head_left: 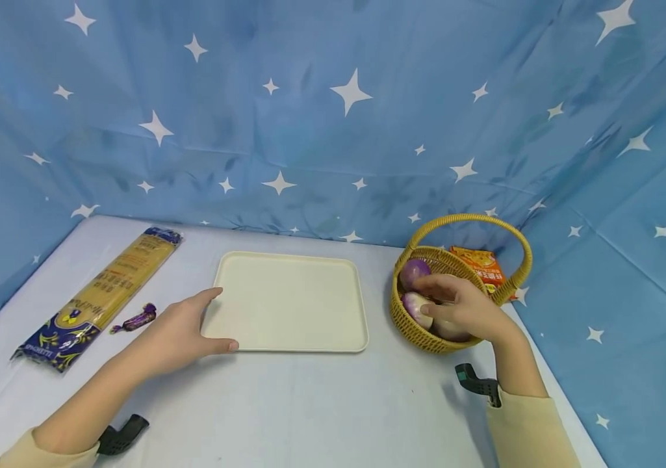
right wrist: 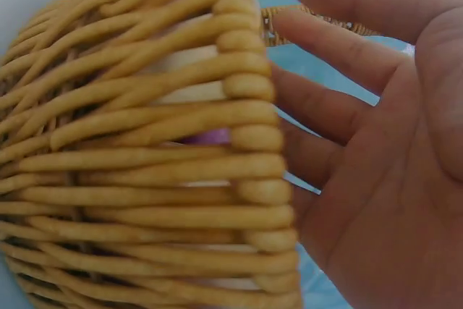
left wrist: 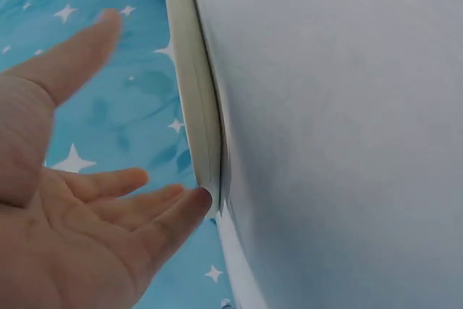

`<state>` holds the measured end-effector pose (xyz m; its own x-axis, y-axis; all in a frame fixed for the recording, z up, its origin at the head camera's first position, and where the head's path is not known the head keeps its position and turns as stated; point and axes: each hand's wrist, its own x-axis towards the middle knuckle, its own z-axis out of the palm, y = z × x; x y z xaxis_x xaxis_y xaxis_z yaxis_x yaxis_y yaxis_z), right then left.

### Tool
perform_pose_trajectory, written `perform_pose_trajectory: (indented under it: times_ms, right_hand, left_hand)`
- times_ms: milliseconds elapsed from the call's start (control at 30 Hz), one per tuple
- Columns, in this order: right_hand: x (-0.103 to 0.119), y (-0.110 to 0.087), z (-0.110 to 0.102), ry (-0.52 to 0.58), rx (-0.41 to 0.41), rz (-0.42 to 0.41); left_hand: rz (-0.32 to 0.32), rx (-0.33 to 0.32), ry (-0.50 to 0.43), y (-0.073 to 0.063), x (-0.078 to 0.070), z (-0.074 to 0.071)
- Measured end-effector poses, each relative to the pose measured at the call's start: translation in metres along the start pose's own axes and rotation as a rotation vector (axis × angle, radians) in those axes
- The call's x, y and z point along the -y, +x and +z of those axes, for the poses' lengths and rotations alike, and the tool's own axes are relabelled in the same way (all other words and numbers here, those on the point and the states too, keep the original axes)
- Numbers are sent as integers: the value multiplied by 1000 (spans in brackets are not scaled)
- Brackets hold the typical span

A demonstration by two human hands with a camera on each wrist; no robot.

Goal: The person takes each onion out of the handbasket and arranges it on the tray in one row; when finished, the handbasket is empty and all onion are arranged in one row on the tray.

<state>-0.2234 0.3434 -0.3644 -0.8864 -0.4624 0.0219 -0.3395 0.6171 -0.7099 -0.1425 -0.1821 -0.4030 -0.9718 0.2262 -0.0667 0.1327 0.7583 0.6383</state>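
My left hand point(head_left: 177, 335) is at the left side of a cream rectangular tray point(head_left: 362, 312), thumb and fingers spread apart. In the left wrist view one fingertip meets or nearly meets the tray's rim point(left wrist: 194, 92). Over a yellow wicker basket point(head_left: 426, 341) on the right, my right hand point(head_left: 467, 309) reaches inside with loosely bent fingers. A purple round vegetable point(head_left: 414, 273) and a purple-and-white one point(head_left: 417, 308) lie in the basket near those fingers. Another pale item point(head_left: 449, 330) is partly covered by the hand. In the right wrist view the basket wall point(right wrist: 145, 171) hides most contents.
A spaghetti packet point(head_left: 104, 289) lies slanted at the left, with a purple-wrapped candy point(head_left: 140, 318) beside it. An orange snack packet point(head_left: 479, 260) is at the basket's far right side. The basket's tall handle point(head_left: 467, 218) arches overhead. A blue starry curtain point(head_left: 309, 130) bounds the back.
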Motion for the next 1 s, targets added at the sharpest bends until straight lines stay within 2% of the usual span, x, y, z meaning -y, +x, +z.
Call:
perform_pose_trajectory:
  times_ms: [167,333,533,633,833,1000]
  right_hand:
    - [-5,0,2,-21,33,29]
    - [-10,-2,1,-70,66,43]
    - [-17,0,1,-42,93,53]
    - [-19,2,2,-28,101,49]
    - [-21,3,3,4,103,50]
    - [-19,2,1,-41,69,38]
  left_hand:
    - [15,-21,-29,-2,17,5]
    - [70,-48,-90,1,34,14]
    - [107,-53,-185,7,51,19]
    - [107,-56,-208,9,56,19]
    - [96,-55,-187,11,58,18]
    - [92,-51,-213,11,59,19]
